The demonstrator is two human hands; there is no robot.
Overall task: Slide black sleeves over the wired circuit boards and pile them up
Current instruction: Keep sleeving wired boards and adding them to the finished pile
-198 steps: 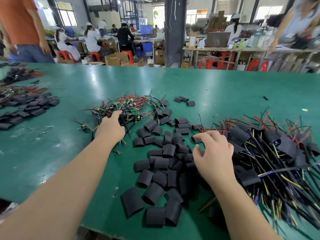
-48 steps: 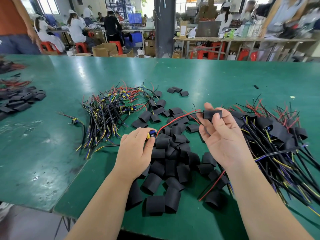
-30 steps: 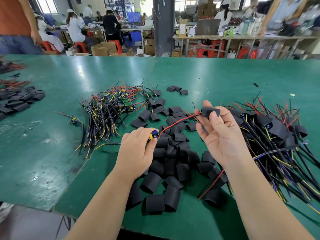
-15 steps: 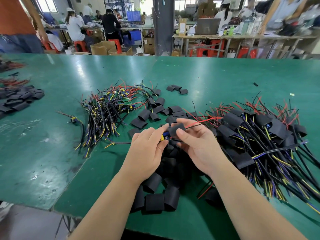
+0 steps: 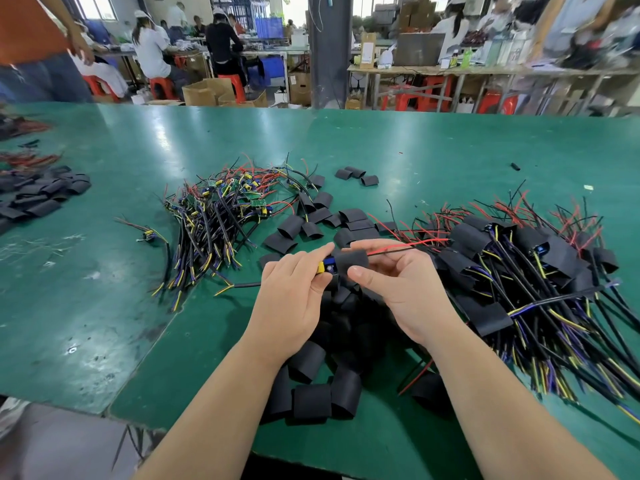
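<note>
Both hands [image 5: 346,282] pinch a matte black sleeve [image 5: 351,261] (flattened tube) onto the board [image 5: 327,266].

Circuit board [image 5: 328,266] mostly hidden: black sleeve [image 5: 352,261] covers its right part, left hand [image 5: 294,299] grip covers the rest; only a yellow-blue end shows. Both hands hide loose sleeves [image 5: 313,400] beneath. Finished pile [image 5: 540,271] cut off at right edge. Far-left sleeves [image 5: 38,195] cut by left edge. Far-right background blurred.
</note>
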